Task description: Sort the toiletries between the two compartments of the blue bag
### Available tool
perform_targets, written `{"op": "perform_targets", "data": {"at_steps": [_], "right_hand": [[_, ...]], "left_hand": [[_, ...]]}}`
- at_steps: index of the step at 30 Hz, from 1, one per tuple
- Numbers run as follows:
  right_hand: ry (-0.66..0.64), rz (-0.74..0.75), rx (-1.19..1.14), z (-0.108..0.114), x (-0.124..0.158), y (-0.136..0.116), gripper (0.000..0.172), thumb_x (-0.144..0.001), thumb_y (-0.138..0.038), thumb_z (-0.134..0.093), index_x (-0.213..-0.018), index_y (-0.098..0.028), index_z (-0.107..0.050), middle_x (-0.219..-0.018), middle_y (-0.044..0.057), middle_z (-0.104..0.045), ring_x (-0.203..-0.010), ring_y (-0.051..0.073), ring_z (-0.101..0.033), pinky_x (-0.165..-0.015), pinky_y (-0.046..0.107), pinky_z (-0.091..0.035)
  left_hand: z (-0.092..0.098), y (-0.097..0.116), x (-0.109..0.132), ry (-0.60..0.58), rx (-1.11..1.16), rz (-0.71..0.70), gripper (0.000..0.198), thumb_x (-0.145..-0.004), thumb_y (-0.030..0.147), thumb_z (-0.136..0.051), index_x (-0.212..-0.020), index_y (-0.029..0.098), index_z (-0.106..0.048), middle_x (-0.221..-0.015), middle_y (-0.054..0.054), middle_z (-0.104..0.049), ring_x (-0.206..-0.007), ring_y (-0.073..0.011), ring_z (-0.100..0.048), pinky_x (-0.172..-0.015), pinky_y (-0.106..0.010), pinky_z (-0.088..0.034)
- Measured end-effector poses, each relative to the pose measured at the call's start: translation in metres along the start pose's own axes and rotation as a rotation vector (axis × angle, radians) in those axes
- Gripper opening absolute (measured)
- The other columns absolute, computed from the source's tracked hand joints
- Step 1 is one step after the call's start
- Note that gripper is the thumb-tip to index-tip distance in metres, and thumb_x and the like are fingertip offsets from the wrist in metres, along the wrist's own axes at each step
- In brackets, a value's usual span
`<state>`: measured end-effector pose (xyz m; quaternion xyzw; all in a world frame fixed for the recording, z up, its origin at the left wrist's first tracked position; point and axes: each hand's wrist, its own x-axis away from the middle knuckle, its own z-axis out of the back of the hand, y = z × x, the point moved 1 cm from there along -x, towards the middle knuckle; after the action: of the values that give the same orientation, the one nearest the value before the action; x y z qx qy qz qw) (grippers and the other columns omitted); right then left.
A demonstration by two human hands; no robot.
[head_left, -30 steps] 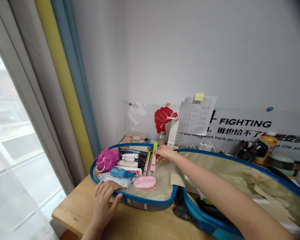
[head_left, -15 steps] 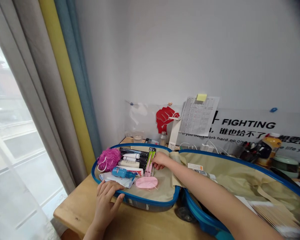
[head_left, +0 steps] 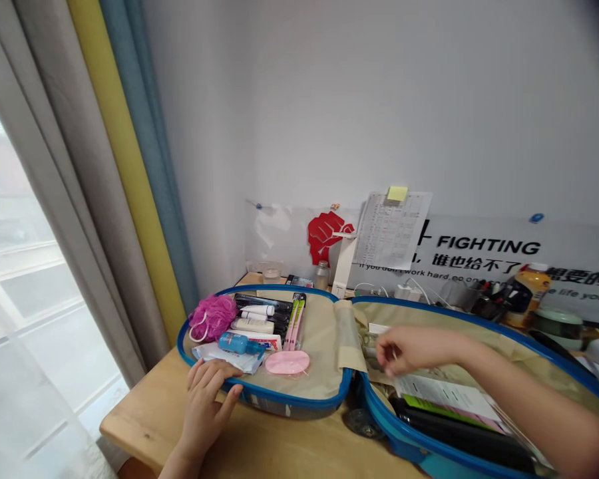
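A blue-rimmed suitcase (head_left: 299, 402) lies spread open on the wooden table. My left hand (head_left: 210, 394) rests open over the front rim of its left half, fingertips beside a white-and-blue packet (head_left: 234, 358). That half holds a purple bath puff (head_left: 213, 316), a blue bottle (head_left: 233, 342), white tubes (head_left: 253, 325), dark packages (head_left: 267, 303), pink-and-green packaged toothbrushes (head_left: 293, 326) and a pink oval case (head_left: 287, 362). Over the right half hovers my right hand (head_left: 404, 351), fingers loosely bent and apart, nothing visible in them. Below it lie a white-and-green package (head_left: 446, 399) and a black item (head_left: 459, 432).
Behind the suitcase stand a small jar (head_left: 322, 274), a white lamp-like stand (head_left: 344, 266), chargers with cables (head_left: 406, 291), a yellow-labelled bottle (head_left: 526, 293) and a green-lidded jar (head_left: 558, 326). Curtains (head_left: 124, 166) hang at the left. A suitcase wheel (head_left: 363, 422) juts out in front.
My right hand has moved right, away from the packaged toothbrushes in the left half, to above the right half. My left hand stays on the rim. The view has shifted slightly.
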<state>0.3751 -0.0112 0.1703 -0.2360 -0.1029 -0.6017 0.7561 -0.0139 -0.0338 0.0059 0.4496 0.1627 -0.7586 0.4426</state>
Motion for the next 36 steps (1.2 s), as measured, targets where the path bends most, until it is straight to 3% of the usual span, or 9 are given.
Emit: {"op": "perform_targets", "data": {"at_steps": [4, 9, 16, 20, 24, 27, 32, 36], "right_hand": [[0.006, -0.166, 0.086, -0.036, 0.032, 0.036, 0.038, -0.051, -0.012, -0.077, -0.087, -0.021, -0.072, -0.086, 0.003, -0.068, -0.082, 0.023, -0.062, -0.062, 0.027, -0.036], [0.042, -0.229, 0.082, -0.057, 0.038, 0.06, 0.038, -0.053, -0.006, -0.065, -0.087, -0.022, -0.068, -0.084, 0.001, -0.066, -0.08, 0.022, -0.061, -0.062, 0.028, -0.035], [0.103, -0.171, 0.006, -0.06, 0.032, 0.071, 0.021, -0.05, -0.004, -0.065, -0.06, -0.021, -0.056, -0.065, 0.001, -0.056, -0.061, 0.016, -0.048, -0.056, 0.03, -0.028], [0.142, -0.055, -0.14, -0.036, 0.03, 0.067, 0.024, -0.058, -0.015, -0.069, -0.052, -0.019, -0.046, -0.055, -0.002, -0.044, -0.054, 0.011, -0.038, -0.055, 0.03, -0.03], [0.242, 0.099, -0.397, 0.005, 0.006, 0.038, 0.026, -0.076, -0.044, -0.068, -0.07, -0.02, -0.059, -0.069, -0.002, -0.055, -0.067, 0.012, -0.052, -0.067, 0.028, -0.045], [0.337, 0.125, -0.58, 0.024, -0.038, -0.003, 0.032, -0.091, -0.047, -0.056, -0.099, -0.017, -0.062, -0.092, 0.004, -0.065, -0.081, 0.012, -0.06, -0.078, 0.028, -0.052], [0.286, 0.028, -0.671, 0.016, -0.12, -0.071, 0.031, -0.095, -0.041, -0.057, -0.111, -0.015, -0.061, -0.101, 0.004, -0.065, -0.082, 0.012, -0.063, -0.071, 0.03, -0.056], [0.2, -0.062, -0.632, -0.003, -0.156, -0.101, 0.031, -0.095, -0.039, -0.058, -0.113, -0.015, -0.061, -0.103, 0.004, -0.066, -0.083, 0.012, -0.064, -0.071, 0.03, -0.057]], "left_hand": [[0.001, 0.001, -0.002, 0.014, -0.001, -0.012, 0.019, -0.096, 0.037, -0.049, -0.09, 0.026, -0.064, -0.087, 0.001, -0.073, -0.086, -0.0193, -0.065, -0.098, -0.037, -0.034], [0.003, 0.002, -0.003, 0.037, -0.005, -0.034, 0.02, -0.096, 0.038, -0.049, -0.09, 0.026, -0.064, -0.085, 0.002, -0.072, -0.085, -0.0188, -0.065, -0.097, -0.035, -0.035], [0.0, 0.002, -0.001, 0.037, -0.016, -0.027, 0.019, -0.096, 0.038, -0.05, -0.091, 0.026, -0.065, -0.087, 0.002, -0.072, -0.086, -0.0188, -0.066, -0.097, -0.036, -0.036], [-0.002, 0.0, 0.0, 0.028, -0.018, -0.012, 0.019, -0.095, 0.038, -0.051, -0.09, 0.026, -0.065, -0.088, 0.001, -0.073, -0.087, -0.019, -0.066, -0.097, -0.036, -0.036], [-0.002, -0.001, 0.001, 0.027, -0.011, -0.012, 0.018, -0.095, 0.037, -0.051, -0.09, 0.026, -0.065, -0.087, 0.002, -0.072, -0.087, -0.019, -0.066, -0.098, -0.036, -0.035], [-0.001, 0.0, 0.0, 0.029, -0.004, -0.003, 0.018, -0.095, 0.037, -0.051, -0.091, 0.026, -0.065, -0.087, 0.001, -0.072, -0.087, -0.0189, -0.065, -0.098, -0.036, -0.035], [0.0, 0.001, 0.0, 0.013, 0.008, 0.022, 0.019, -0.095, 0.037, -0.051, -0.09, 0.026, -0.066, -0.088, 0.001, -0.072, -0.087, -0.0194, -0.065, -0.098, -0.037, -0.035], [0.0, 0.002, -0.001, 0.005, 0.019, 0.027, 0.019, -0.096, 0.037, -0.05, -0.09, 0.027, -0.065, -0.088, 0.001, -0.072, -0.087, -0.0197, -0.064, -0.099, -0.038, -0.033]]}}
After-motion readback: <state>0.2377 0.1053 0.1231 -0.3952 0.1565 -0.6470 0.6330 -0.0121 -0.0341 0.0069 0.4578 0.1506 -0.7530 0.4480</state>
